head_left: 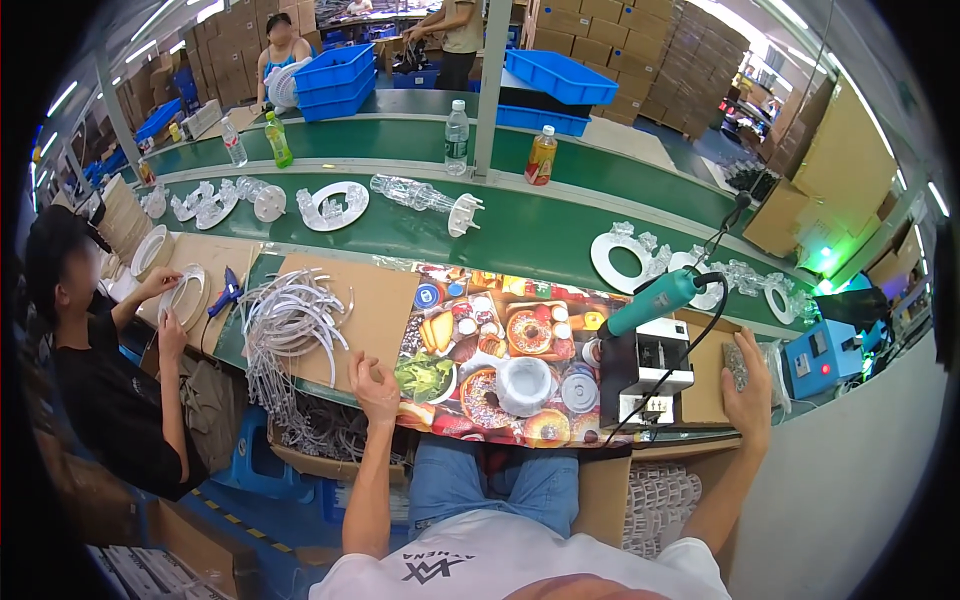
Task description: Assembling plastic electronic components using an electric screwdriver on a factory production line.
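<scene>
Cardboard under white cables, tails nearward

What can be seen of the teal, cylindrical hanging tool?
The teal, cylindrical tool has a plastic-looking body and a narrower lower end. It hangs slanting from a dark cord near a black and white device, lower end leftward; a black cable loops from its upper end. Neither the left hand nor the right hand touches it.

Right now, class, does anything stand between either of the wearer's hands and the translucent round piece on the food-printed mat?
Right hand: yes, the black-and-white device, with a black cord drooping across it. Left hand: nothing visible before the translucent piece, only the printed mat.
</scene>
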Demonstrator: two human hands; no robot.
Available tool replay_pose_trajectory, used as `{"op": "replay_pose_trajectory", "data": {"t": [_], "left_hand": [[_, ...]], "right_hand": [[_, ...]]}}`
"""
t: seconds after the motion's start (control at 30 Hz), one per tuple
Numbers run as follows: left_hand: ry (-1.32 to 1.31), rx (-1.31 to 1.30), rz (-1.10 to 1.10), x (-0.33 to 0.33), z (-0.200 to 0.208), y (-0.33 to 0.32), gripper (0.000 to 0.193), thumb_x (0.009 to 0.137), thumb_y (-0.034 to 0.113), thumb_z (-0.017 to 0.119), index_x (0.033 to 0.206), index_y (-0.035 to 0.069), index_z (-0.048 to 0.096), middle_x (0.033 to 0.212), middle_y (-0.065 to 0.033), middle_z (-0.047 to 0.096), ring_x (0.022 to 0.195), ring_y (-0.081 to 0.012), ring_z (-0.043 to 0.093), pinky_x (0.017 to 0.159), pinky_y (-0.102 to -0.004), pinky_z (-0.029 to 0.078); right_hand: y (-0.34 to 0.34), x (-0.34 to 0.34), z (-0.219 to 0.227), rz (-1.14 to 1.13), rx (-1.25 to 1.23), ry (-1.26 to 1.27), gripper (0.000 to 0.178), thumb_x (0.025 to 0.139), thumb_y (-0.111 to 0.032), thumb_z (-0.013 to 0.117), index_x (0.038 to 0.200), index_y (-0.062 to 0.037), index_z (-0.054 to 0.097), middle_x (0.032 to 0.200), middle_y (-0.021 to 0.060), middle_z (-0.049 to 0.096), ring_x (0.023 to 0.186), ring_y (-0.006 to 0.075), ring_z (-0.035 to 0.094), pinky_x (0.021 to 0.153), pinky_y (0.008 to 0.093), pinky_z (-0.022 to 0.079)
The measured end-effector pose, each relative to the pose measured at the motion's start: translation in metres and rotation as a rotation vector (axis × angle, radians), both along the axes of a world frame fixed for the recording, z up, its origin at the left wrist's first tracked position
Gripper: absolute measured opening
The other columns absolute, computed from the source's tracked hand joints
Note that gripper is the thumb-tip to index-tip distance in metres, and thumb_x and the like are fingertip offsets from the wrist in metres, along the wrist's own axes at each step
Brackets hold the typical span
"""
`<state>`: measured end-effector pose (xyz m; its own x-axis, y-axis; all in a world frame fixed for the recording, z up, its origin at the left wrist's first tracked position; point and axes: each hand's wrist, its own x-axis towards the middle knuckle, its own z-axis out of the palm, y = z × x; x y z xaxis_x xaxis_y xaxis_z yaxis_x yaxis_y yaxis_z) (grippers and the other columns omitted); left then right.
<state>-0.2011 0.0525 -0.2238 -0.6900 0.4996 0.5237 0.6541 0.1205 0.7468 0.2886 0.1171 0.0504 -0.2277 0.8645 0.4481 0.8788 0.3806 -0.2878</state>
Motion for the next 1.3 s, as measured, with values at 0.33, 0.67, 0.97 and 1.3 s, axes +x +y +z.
{"op": "replay_pose_trajectory", "data": {"t": [0.33,0.67,0.97,1.3], "left_hand": [[-0.006,0.051,0.018,0.001,0.005,-0.001,0.015,0.076,0.002,0.056,0.089,-0.006,0.057,0.111,-0.0241,0.054,0.103,-0.0407,0.054,0.090,-0.0452,0.043],[0.041,0.080,0.005,-0.003,-0.006,0.000,0.015,0.074,-0.002,0.056,0.088,-0.006,0.058,0.106,-0.0227,0.059,0.101,-0.0392,0.057,0.090,-0.0426,0.044],[0.132,0.199,-0.037,0.007,0.001,0.000,0.016,0.073,-0.010,0.051,0.088,-0.008,0.058,0.099,-0.0188,0.063,0.095,-0.0319,0.059,0.089,-0.0396,0.045],[0.170,0.112,0.184,-0.019,-0.016,-0.013,0.015,0.075,-0.010,0.048,0.087,-0.008,0.057,0.099,-0.0205,0.062,0.095,-0.0331,0.059,0.089,-0.0401,0.046]], "right_hand": [[0.060,0.079,-0.024,0.002,-0.337,0.279,0.062,0.078,0.002,0.056,0.137,-0.0039,0.040,0.138,0.0172,0.045,0.123,0.0285,0.048,0.101,0.0395,0.040],[0.157,0.201,-0.058,-0.135,-0.232,0.135,0.065,0.075,-0.003,0.061,0.136,0.0005,0.039,0.129,0.0233,0.051,0.115,0.0317,0.054,0.092,0.0365,0.047],[0.235,0.261,-0.081,-0.609,0.122,-0.053,0.035,0.066,-0.006,0.055,0.098,0.0024,0.066,0.097,0.0275,0.063,0.093,0.0411,0.061,0.087,0.0438,0.047],[0.303,0.258,-0.107,-0.480,-0.079,-0.123,0.041,0.071,0.001,0.050,0.110,-0.0013,0.063,0.103,0.0274,0.062,0.100,0.0415,0.058,0.089,0.0433,0.046]]}}
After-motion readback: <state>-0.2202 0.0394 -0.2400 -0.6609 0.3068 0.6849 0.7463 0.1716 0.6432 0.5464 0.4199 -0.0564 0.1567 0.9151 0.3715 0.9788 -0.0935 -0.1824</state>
